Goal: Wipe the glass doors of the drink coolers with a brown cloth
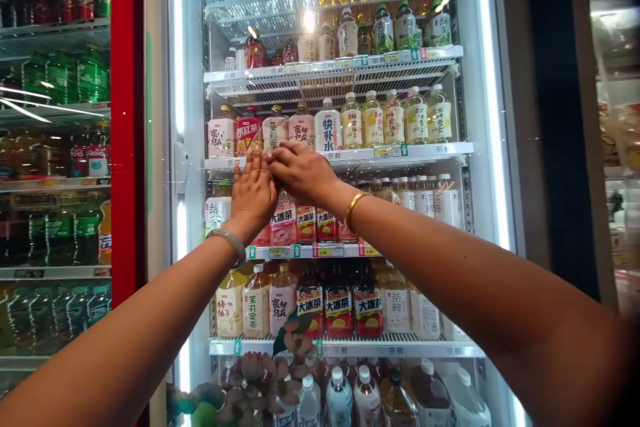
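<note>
My left hand is raised in front of a lit drinks cooler, its fingers stretched upward and slightly apart. It appears to lie flat against the clear cooler door. My right hand reaches in from the right, fingers pointing left and bent at the knuckles. Its fingertips meet or overlap those of my left hand. I see nothing held in either hand; the right thumb and both palms are hidden. A pale bangle circles my left wrist, and a gold bangle my right. Behind the hands stand bottled teas.
Shelves of bottles fill the cooler, with price tags along a shelf edge. To the left, past a red frame, another cooler holds green bottles and cans. Reflected flowers show low on the glass. A dark pillar stands right.
</note>
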Demonstrator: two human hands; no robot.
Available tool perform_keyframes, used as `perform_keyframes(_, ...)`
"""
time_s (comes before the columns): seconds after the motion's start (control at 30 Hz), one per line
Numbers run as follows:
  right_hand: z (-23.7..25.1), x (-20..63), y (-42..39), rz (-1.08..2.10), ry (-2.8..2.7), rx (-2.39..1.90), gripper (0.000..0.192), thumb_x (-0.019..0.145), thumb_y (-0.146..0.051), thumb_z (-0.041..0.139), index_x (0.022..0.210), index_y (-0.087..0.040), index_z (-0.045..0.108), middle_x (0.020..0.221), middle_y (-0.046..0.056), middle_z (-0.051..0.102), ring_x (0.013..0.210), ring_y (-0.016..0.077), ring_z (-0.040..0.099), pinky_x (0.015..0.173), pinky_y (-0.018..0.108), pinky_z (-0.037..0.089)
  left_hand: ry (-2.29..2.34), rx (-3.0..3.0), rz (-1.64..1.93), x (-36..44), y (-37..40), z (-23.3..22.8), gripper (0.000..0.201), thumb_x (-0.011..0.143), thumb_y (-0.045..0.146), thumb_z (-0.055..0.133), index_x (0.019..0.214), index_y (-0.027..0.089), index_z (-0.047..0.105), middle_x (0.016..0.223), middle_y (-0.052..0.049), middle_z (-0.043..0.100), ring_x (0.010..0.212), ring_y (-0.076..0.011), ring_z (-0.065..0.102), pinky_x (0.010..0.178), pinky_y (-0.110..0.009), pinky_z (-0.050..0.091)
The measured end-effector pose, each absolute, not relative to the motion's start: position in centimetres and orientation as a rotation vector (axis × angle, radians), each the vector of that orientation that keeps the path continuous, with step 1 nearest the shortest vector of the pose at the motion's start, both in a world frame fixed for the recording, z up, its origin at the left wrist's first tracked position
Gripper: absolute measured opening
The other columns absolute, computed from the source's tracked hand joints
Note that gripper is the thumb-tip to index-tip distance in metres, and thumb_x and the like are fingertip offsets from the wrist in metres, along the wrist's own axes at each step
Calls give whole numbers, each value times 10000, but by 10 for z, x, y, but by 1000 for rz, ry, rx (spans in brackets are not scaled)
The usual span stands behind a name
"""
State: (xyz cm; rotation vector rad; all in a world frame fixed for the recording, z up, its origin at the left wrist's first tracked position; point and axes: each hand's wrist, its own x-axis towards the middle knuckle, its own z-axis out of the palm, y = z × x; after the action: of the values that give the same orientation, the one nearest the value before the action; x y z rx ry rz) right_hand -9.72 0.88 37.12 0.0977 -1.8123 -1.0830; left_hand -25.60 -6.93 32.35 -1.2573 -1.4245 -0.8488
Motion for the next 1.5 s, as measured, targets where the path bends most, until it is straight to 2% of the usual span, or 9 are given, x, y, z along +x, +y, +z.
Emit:
perform_keyframes(0.13,356,-63,21,-1244,-1857,234,302,1060,-244,433,1250,-190,661,1369,87,647,1329,275,495,1150,466,453,-1383,-1315,-751,-246,-67,316,681,1014,309,315,1644,52,286,1736,-166,235,1642,-286,153,1348,-527,48)
perform_keyframes(0.33,377,-44,27,-942,-1732,-118,324,1040,-261,487,1270,-115,664,1371,159,643,1317,307,516,1198,494,420,-1329,-1352,-776,-208,-48,319,679,1017,318,329,1640,48,295,1734,-156,245,1639,-285,168,1351,-523,56)
perform_keyframes(0.47,358,-38,28,-1056,-1804,13,336,1056,-244,452,1291,-128,663,1382,135,647,1372,287,485,1244,462,383,-1360,-1342,-817,-187,-39,313,658,1010,279,337,1600,-11,351,1713,-210,275,1635,-308,177,1348,-529,78)
perform_keyframes(0.6,337,3,42,-1074,-1846,63,312,1060,-235,445,1265,-182,675,1414,109,631,1404,268,454,1238,462,390,-1370,-1335,-830,-179,-35,300,678,1018,297,332,1632,13,286,1733,-200,218,1640,-317,149,1342,-553,82)
perform_keyframes(0.73,348,32,51,-885,-1801,-96,329,1039,-224,483,1312,-144,648,1420,145,616,1387,287,456,1242,476,371,-1383,-1336,-808,-164,-27,294,700,1017,315,328,1652,36,236,1745,-185,189,1644,-306,132,1342,-560,63)
perform_keyframes(0.87,346,23,44,-707,-1800,-172,355,976,-207,588,1316,-119,642,1418,186,603,1367,315,470,1215,492,391,-1403,-1331,-854,-144,-13,291,709,995,285,340,1647,26,241,1747,-189,181,1646,-302,120,1345,-551,97)
perform_keyframes(1.07,297,42,57,-755,-1784,-23,319,1042,-232,460,1252,-174,693,1388,128,650,1367,304,489,1204,482,415,-1443,-1232,-832,-141,-4,285,698,998,258,303,1656,53,199,1761,-166,153,1652,-254,80,1353,-510,95)
perform_keyframes(1.3,323,45,62,-657,-1653,-155,329,942,-195,597,1258,-165,684,1360,156,643,1314,358,509,1144,542,476,-1440,-1258,-790,-145,-8,284,694,1028,316,294,1670,90,161,1771,-134,128,1654,-232,49,1353,-495,70)
perform_keyframes(1.5,294,12,47,-789,-1732,-23,323,1029,-217,471,1262,-171,689,1411,120,643,1387,319,485,1228,485,417,-1505,-1261,-689,-143,-16,282,672,1037,299,279,1665,73,201,1768,-138,138,1652,-261,76,1355,-471,1)
